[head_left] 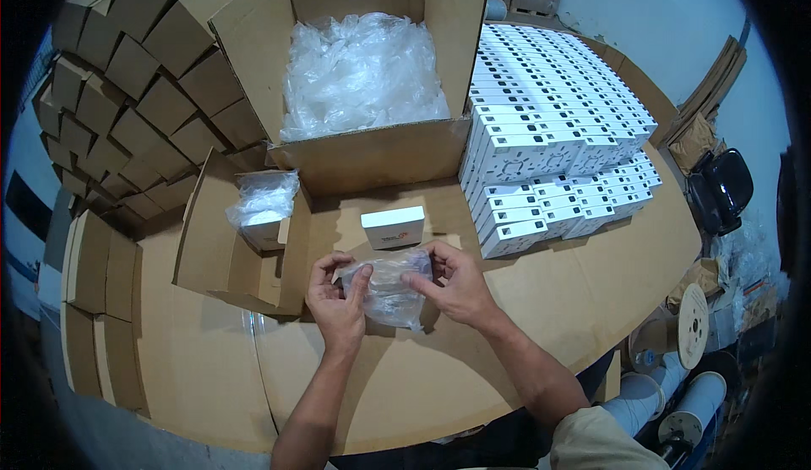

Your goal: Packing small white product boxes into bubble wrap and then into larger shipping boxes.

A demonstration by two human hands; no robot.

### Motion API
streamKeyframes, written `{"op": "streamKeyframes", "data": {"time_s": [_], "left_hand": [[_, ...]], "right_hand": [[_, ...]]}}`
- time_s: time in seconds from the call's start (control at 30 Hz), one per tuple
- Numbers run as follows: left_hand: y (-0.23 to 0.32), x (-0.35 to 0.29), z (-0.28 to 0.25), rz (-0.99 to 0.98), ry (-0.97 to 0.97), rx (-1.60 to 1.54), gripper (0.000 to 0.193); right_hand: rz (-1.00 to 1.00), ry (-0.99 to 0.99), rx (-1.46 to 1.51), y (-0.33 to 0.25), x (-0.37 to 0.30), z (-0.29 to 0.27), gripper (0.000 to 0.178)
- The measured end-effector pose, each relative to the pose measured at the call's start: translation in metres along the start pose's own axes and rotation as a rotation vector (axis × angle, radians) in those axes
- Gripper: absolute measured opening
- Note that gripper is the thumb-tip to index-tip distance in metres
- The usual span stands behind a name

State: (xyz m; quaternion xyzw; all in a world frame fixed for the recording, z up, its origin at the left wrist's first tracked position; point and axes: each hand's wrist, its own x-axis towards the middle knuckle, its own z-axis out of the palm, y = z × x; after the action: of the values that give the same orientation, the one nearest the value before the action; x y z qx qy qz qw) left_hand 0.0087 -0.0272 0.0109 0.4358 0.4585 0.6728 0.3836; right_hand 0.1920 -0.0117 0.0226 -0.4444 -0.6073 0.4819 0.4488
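Both hands hold a clear plastic bag (389, 293) above the cardboard-covered table. My left hand (340, 305) pinches its left side, thumb on top. On the right side, my right hand (459, 286) grips it with thumb and fingers. Whether anything lies inside the bag I cannot make out. Just beyond the hands stands a small white box (393, 228) with an orange mark on its front. To the left, an open brown carton (241, 255) holds plastic-wrapped packs (264, 200).
A large open carton (372, 159) at the back is heaped with clear plastic bags (363, 73). Stacked white boxes (541, 157) fill the table's right side. Brown cartons (144, 90) pile up at the left. Cable spools (693, 322) and a black chair (720, 190) stand beyond the right edge.
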Motion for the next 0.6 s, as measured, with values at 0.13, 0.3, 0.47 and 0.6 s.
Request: {"op": "streamKeyframes", "data": {"time_s": [0.13, 0.3, 0.47, 0.6], "left_hand": [[0.009, -0.004, 0.005, -0.195, -0.07, -0.005, 0.024], [-0.008, -0.009, -0.001, -0.231, -0.146, 0.045, 0.023], [-0.002, -0.013, 0.008, -0.066, -0.045, 0.142, 0.022], [-0.005, -0.014, 0.009, -0.001, -0.009, 0.17, 0.022]], "right_hand": [[0.002, 0.069, 0.185, 0.006, 0.003, 0.003, 0.018], [0.017, 0.172, 0.386, 0.011, 0.005, 0.002, 0.016], [0.032, 0.298, 0.401, 0.003, 0.002, 0.021, 0.018], [0.01, 0.271, 0.109, 0.01, -0.006, 0.032, 0.018]]}}
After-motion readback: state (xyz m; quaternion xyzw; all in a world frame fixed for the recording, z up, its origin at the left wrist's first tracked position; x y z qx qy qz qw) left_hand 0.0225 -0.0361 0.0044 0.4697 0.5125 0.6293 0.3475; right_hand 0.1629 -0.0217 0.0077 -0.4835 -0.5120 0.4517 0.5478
